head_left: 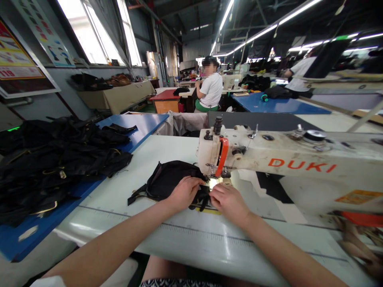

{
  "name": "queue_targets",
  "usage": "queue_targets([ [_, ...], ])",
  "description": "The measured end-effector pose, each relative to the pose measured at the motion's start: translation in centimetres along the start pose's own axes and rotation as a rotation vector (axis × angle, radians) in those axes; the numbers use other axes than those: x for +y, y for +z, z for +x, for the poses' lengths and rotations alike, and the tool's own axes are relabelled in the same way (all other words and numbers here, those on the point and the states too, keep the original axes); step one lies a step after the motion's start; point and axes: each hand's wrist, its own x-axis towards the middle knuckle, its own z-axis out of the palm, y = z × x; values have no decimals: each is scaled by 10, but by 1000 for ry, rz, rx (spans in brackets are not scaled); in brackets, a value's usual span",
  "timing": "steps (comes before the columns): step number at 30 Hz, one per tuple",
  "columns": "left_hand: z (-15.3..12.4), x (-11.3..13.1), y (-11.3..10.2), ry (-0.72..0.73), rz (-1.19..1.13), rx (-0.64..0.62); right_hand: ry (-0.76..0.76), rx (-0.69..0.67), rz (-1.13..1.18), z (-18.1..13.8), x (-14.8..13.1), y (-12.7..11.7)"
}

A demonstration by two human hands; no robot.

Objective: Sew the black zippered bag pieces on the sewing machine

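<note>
1. Well, my left hand [184, 193] lies on the black fabric piece [169, 179], fingers curled down and gripping its right edge. The piece rests on the white table [185, 235], just left of the needle.
2. My right hand [229, 201] is half closed, with thumb and fingertips pinching the same edge directly under the machine head [215, 153].
3. I think the loose strap [136, 195] at the left of the piece can drag or fold under, and then the seam goes crooked.
4. The bigger danger, I think, is for my fingertips. They are very near the needle, and if the cloth is pulled in fast, a finger can follow it.
5. For the surface: at the far left a pile of black pieces [54, 167] covers a blue table [143, 123]. The white table is smooth, and a marked line runs across it.
6. The room is a big workshop. It has windows [98, 32] on the left, a co-worker [211, 89] in a white shirt seated with the back to me in the middle, and long ceiling lamps [269, 28] on the right.
</note>
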Motion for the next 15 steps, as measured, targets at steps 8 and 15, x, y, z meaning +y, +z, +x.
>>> queue_targets([
  [8,-2,2,-1,20,36,-35,-146,-111,-13,0,9,-8],
  [15,-6,5,-4,227,253,-38,-159,-106,49,-13,11,-7],
])
